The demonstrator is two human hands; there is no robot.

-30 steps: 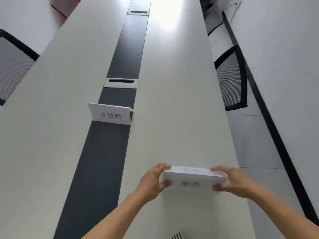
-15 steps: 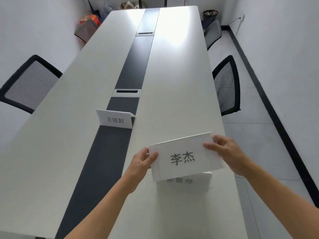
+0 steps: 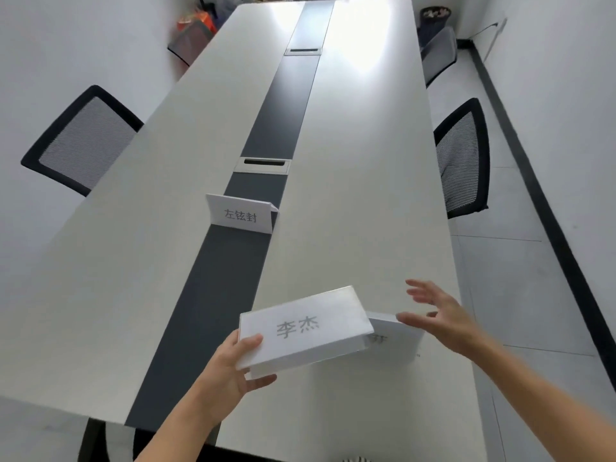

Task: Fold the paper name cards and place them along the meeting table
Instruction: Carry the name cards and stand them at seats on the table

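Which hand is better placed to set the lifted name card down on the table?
Left. The left hand pinches the lifted name card by its left end above the table. The right hand is open and empty beside a second card.

A white folded card [image 3: 300,328] printed 李杰 is held above the near end of the counter [image 3: 366,195]. It is tilted, with its printed face turned upward, and is gripped at its lower left corner by the left hand [image 3: 230,368]. A second card [image 3: 395,331] is seen just beneath it, mostly covered, with only a scrap of its print showing; it seems to stand on the counter, though this cannot be told for sure. A third card [image 3: 240,215], printed 左铉封, is stood upright as a tent farther along, on the dark centre strip [image 3: 213,295].
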